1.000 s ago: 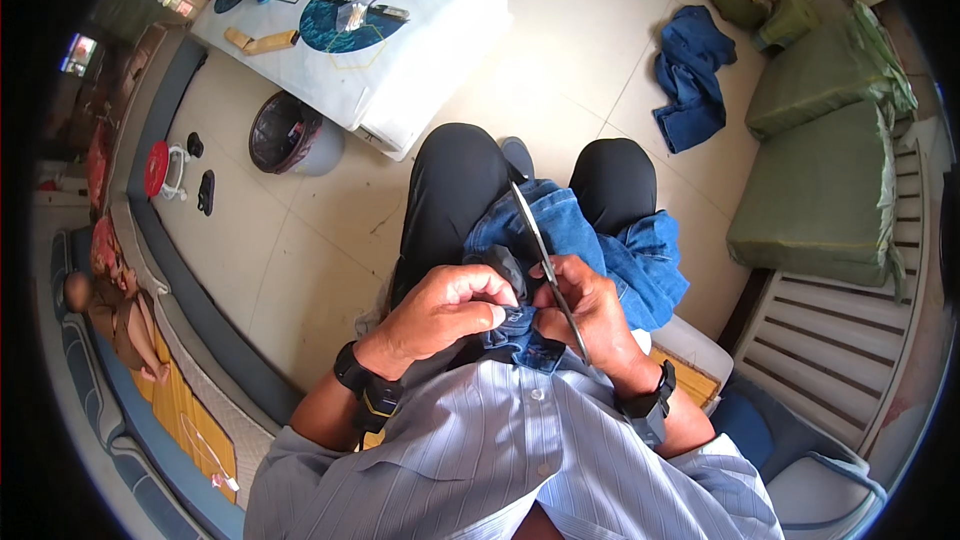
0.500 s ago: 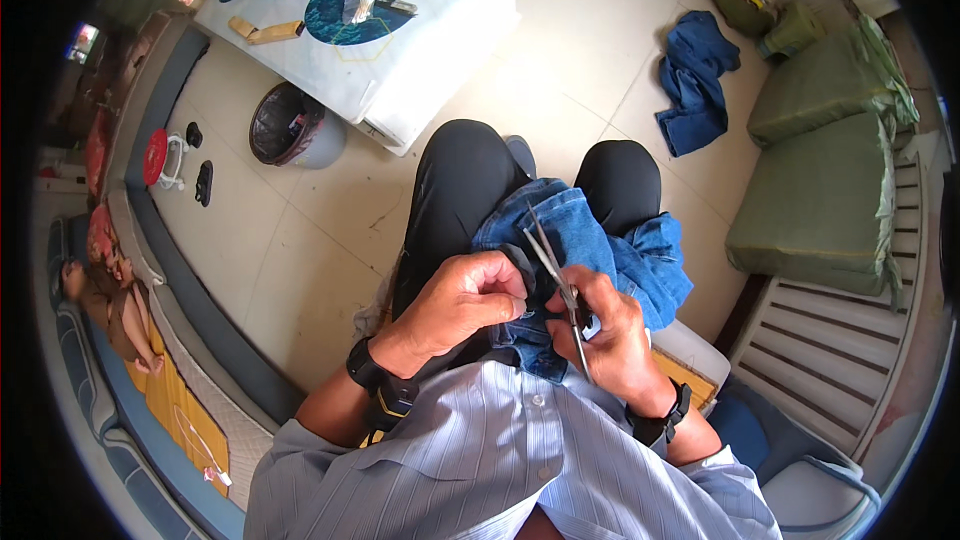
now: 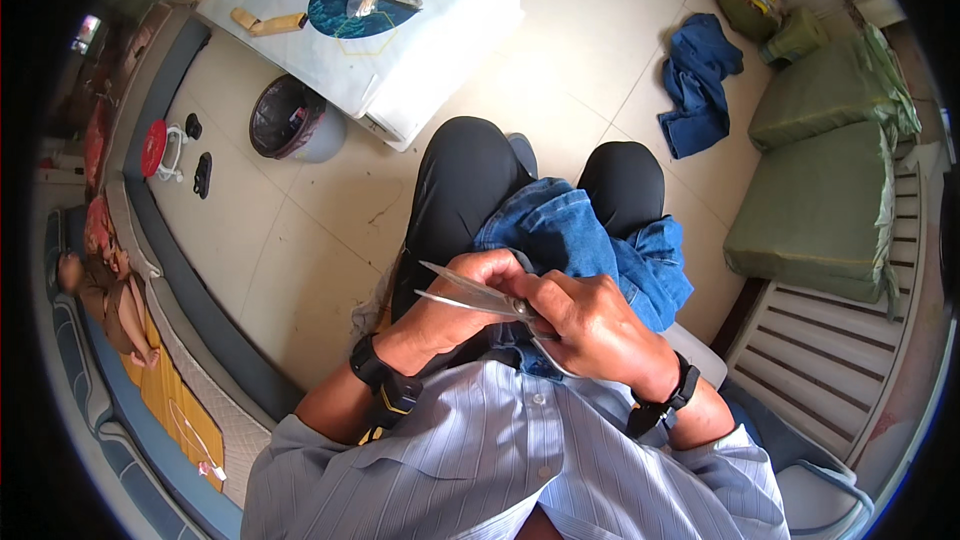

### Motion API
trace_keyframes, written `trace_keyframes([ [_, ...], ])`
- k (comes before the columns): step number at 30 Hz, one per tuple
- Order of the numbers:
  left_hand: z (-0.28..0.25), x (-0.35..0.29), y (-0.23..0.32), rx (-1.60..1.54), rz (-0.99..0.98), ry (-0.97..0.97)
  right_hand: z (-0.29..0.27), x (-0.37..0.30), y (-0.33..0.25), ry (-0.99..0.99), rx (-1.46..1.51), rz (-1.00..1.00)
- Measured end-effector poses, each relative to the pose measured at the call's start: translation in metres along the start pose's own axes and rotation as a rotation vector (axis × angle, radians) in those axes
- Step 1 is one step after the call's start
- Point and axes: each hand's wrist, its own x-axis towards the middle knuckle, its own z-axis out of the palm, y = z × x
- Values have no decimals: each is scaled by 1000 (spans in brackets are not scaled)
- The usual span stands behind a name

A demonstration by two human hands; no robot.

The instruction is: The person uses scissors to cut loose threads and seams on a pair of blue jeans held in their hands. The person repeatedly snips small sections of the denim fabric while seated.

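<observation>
I sit with a blue denim garment (image 3: 590, 245) bunched on my lap over black trousers. My right hand (image 3: 595, 325) grips the handles of metal scissors (image 3: 470, 292), whose open blades point left across my left hand. My left hand (image 3: 455, 300) is closed on a fold of the denim right under the blades. Both wrists wear dark watches. My striped light-blue shirt fills the bottom of the view.
A white low table (image 3: 400, 35) with papers and small items stands ahead. A round dark bin (image 3: 290, 120) sits beside it on the tiled floor. Another blue garment (image 3: 700, 80) lies on the floor to the right. Green cushions (image 3: 820, 200) rest on a slatted bench.
The scissors swung from pointing up and away to lying sideways, blades now pointing left over my left hand. Both hands stayed on the denim in my lap.
</observation>
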Motion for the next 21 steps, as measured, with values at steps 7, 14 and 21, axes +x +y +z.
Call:
trace_keyframes([
  [7,9,-8,6,-185,-88,33,13,-8,15,-13,229,183],
  [14,20,-25,21,903,384,85,14,-21,26,92,720,470],
  [21,25,-26,13,961,410,77,12,-23,23,76,880,499],
])
